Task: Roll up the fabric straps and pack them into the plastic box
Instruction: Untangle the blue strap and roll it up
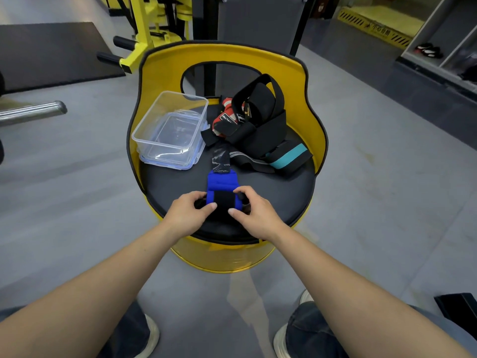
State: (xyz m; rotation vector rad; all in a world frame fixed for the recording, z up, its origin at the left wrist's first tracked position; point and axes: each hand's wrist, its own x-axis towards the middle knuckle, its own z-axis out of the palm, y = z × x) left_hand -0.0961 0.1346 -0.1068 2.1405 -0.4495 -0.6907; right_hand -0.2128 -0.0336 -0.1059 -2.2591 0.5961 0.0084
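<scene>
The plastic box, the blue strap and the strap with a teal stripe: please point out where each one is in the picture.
plastic box [154, 130]: head view, on its clear left wall.
blue strap [219, 182]: head view, on its flat blue part beyond the hands.
strap with a teal stripe [289, 157]: head view, on the teal stripe itself.

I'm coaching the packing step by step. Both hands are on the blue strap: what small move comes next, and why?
Probably keep rolling the blue strap away from the body: both hands, left and right, pinch its rolled near end, while its tail lies flat and unrolled. The box holds no straps.
</scene>
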